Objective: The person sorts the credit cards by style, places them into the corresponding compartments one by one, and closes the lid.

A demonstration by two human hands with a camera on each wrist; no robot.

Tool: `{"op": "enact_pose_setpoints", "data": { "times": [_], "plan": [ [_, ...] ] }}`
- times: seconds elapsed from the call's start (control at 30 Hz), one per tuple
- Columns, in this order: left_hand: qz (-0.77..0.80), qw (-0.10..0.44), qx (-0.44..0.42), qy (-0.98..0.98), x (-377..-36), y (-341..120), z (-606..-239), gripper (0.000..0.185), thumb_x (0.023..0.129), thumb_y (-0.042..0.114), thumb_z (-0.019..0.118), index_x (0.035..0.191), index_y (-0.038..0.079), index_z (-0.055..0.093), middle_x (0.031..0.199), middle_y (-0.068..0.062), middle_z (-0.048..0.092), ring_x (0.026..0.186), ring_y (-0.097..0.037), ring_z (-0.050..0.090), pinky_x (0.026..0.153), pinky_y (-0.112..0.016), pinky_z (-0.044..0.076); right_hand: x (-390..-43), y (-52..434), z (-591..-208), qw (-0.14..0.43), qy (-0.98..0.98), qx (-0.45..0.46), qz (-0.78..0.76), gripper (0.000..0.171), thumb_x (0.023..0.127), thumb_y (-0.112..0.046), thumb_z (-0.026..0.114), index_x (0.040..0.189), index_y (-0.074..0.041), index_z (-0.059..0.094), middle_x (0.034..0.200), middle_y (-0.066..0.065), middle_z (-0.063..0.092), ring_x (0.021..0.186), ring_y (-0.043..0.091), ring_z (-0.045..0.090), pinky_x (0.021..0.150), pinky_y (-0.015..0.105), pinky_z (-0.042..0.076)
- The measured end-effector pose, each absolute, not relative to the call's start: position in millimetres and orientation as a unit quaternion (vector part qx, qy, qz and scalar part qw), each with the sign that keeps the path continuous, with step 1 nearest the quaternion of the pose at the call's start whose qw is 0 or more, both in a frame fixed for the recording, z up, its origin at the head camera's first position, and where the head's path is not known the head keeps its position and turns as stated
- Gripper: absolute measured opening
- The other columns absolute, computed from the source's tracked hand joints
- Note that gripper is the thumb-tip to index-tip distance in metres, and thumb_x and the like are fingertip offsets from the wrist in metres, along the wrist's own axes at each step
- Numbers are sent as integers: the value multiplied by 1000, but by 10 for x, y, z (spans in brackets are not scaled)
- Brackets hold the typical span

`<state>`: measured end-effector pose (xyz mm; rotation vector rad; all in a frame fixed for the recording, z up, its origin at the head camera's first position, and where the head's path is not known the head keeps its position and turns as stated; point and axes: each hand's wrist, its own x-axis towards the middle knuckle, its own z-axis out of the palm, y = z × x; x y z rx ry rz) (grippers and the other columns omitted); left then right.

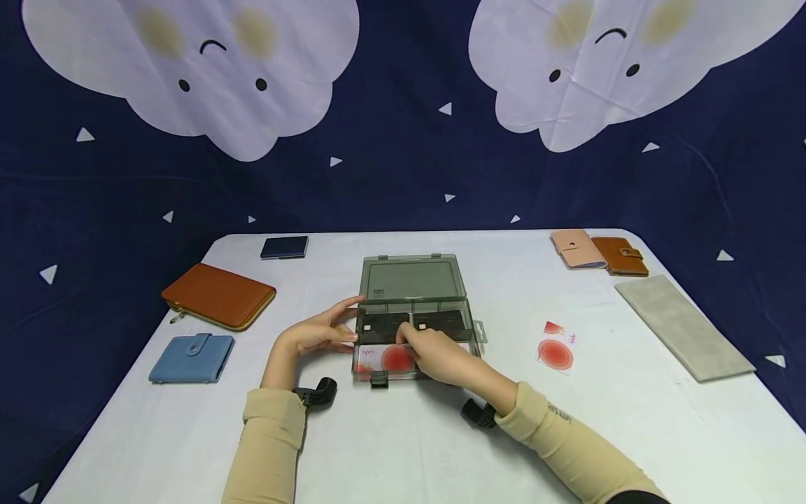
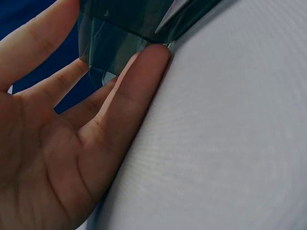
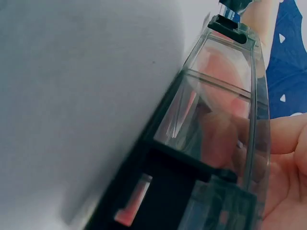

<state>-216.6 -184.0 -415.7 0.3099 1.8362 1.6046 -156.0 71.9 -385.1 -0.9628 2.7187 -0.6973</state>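
Observation:
A clear grey-green plastic box (image 1: 474, 315) lies with its lid (image 1: 412, 278) folded back. Black cards with chips (image 1: 385, 323) fill its rear compartments. At the front left lies a white card with a red circle (image 1: 373, 357). My left hand (image 1: 317, 332) touches the box's left side with spread fingers; the left wrist view shows these fingertips (image 2: 156, 55) against its wall. My right hand (image 1: 441, 355) reaches into the box, its bent fingers pinching the red-and-white card at its right edge. The right thumb is hidden in the head view. In the right wrist view, fingers (image 3: 218, 141) show through the clear wall.
Another red-and-white card (image 1: 556, 352) lies to the right of the box. On the left are a brown zip wallet (image 1: 217, 295), a blue wallet (image 1: 192, 358) and a dark flat case (image 1: 285, 247). A pink wallet (image 1: 578, 248), a brown wallet (image 1: 620, 256) and a long grey wallet (image 1: 685, 327) lie right.

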Motion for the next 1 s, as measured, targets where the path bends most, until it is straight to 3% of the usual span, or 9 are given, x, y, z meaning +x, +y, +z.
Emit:
{"op": "enact_pose_setpoints", "data": {
  "times": [0.4, 0.73, 0.83, 1.0],
  "plan": [
    [617, 335, 121, 702, -2170, -1850, -4173, 85, 84, 1, 62, 150, 21, 11, 152, -19, 3, 85, -14, 55, 89, -42, 50, -1542, 693, -3844, 123, 930, -284, -196, 18, 97, -16, 46, 115, -14, 51, 67, -5, 50, 56, 11, 44, 50, 25, 39],
    [614, 333, 121, 706, -2166, -1853, -4165, 86, 84, 1, 63, 150, 21, 12, 152, -19, 5, 84, -14, 55, 87, -39, 50, -1584, 763, -3834, 131, 931, -289, -179, 33, 94, -14, 52, 127, -13, 54, 83, -1, 61, 65, 10, 49, 56, 27, 42],
    [609, 333, 123, 709, -2162, -1850, -4163, 86, 84, 2, 63, 150, 21, 12, 152, -19, 5, 84, -14, 55, 87, -37, 50, -1591, 882, -3782, 110, 930, -286, -204, 33, 93, -14, 55, 125, -12, 55, 77, -4, 59, 61, 9, 48, 55, 26, 42],
    [609, 332, 122, 710, -2158, -1846, -4156, 86, 84, 3, 64, 150, 21, 12, 152, -19, 4, 84, -14, 55, 87, -37, 50, -1639, 1229, -3670, 26, 936, -259, -236, 28, 89, -13, 60, 116, -9, 61, 79, -3, 62, 66, 9, 52, 61, 30, 45]
  ]
}}
